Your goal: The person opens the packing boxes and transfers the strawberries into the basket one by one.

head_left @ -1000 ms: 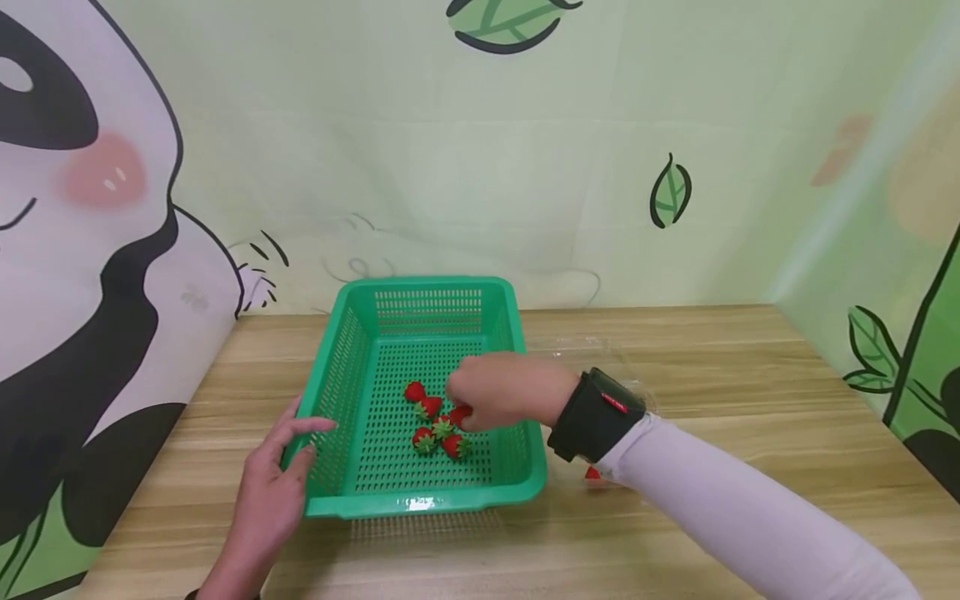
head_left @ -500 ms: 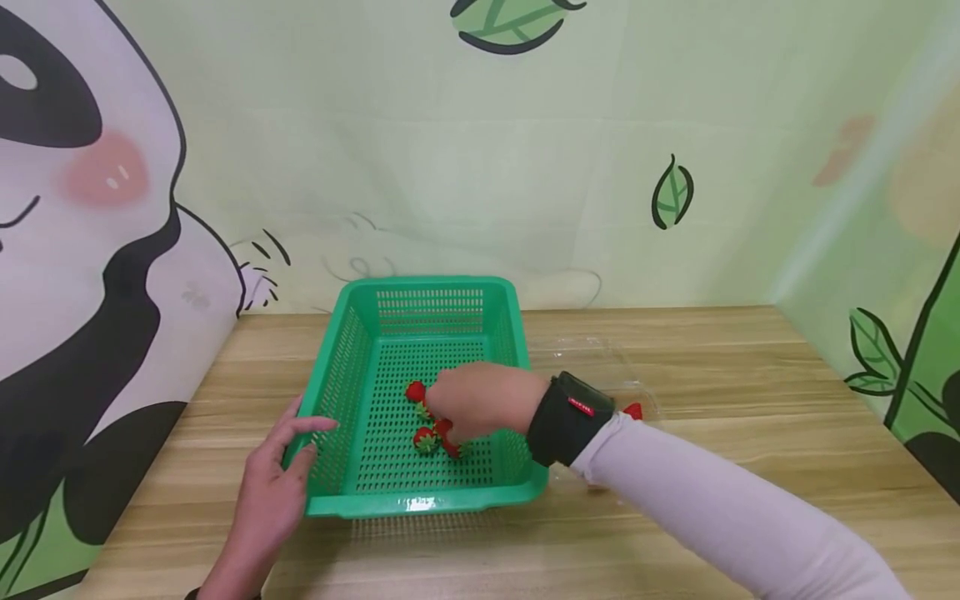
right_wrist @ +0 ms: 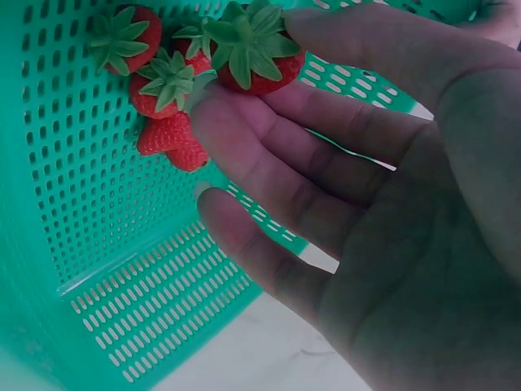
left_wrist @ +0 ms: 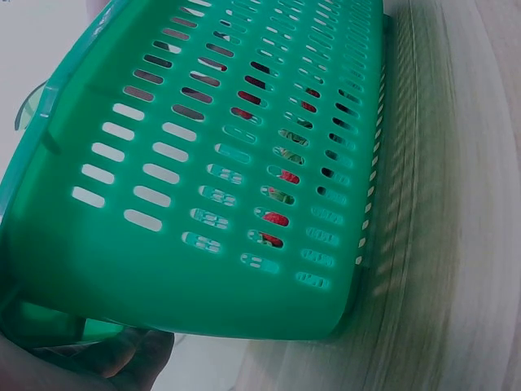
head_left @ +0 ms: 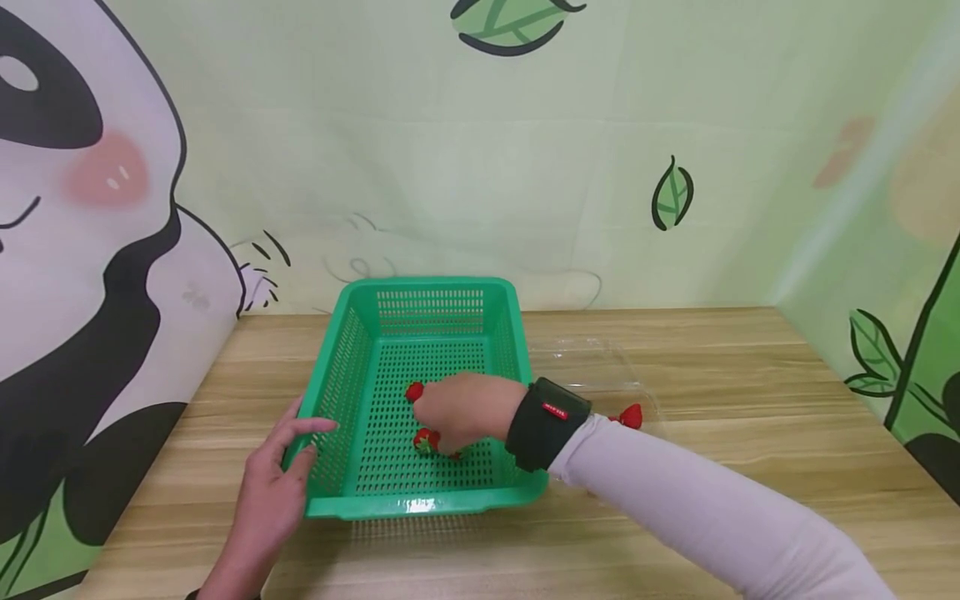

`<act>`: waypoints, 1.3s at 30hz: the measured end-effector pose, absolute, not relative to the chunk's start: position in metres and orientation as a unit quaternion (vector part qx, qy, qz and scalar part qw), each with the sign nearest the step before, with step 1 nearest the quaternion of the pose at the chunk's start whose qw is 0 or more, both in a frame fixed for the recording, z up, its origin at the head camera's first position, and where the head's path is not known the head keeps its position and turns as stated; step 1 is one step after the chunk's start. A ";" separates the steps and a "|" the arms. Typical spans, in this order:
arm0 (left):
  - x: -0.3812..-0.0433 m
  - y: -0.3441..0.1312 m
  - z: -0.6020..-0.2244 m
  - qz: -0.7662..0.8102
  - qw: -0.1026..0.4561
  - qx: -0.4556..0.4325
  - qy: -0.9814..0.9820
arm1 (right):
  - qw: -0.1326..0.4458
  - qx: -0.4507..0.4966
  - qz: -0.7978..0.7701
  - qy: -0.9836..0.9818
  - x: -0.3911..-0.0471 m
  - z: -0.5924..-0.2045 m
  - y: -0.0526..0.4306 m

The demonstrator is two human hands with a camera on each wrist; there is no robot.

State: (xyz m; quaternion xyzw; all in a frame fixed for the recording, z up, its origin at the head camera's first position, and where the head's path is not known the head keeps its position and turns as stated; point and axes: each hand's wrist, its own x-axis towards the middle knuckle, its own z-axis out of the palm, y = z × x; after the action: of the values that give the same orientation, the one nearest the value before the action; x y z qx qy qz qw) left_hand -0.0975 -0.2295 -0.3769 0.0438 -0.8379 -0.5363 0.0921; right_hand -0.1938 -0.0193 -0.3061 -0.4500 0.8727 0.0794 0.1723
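Observation:
A green plastic basket [head_left: 420, 503] with slotted walls stands in the middle of the head view. My left hand [head_left: 273, 483] grips its left rim near the front corner, thumb and index finger over the edge. Down inside the basket, my right hand [head_left: 461, 410] pinches a strawberry [right_wrist: 256, 69] between thumb and fingers, its leafy cap facing the right wrist camera. Several other strawberries [right_wrist: 167, 142] lie close by on the perforated bottom. From the head, the right hand hides most of them; one strawberry [head_left: 415, 391] shows past its fingers.
Right of the basket, a clear plastic container [head_left: 592, 367] sits on the wooden table [head_left: 720, 375], partly behind the right forearm. Red strawberries [head_left: 630, 417] show in it. A printed backdrop [head_left: 570, 183] rises behind the table.
My right hand has moved left and slightly toward me over the strawberries in the basket. Strawberries in the clear container have come into sight. My left hand has stayed on the rim.

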 end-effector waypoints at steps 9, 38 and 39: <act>-0.098 -0.230 -0.377 -0.529 0.090 0.042 -0.843 | 0.174 -0.456 0.105 0.866 -0.195 -0.314 -0.026; -0.098 -0.233 -0.379 -0.552 0.094 0.033 -0.828 | 0.191 -0.454 0.148 0.858 -0.195 -0.328 -0.045; -0.098 -0.233 -0.379 -0.551 0.093 0.032 -0.828 | 0.191 -0.456 0.150 0.856 -0.196 -0.329 -0.045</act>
State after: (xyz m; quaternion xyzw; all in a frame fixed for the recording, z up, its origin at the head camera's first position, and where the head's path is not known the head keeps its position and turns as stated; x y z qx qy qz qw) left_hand -0.0976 -0.2326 -0.3787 0.0321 -0.8283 -0.5514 0.0934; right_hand -0.1957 -0.0454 -0.3288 -0.4556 0.8564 0.1496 0.1915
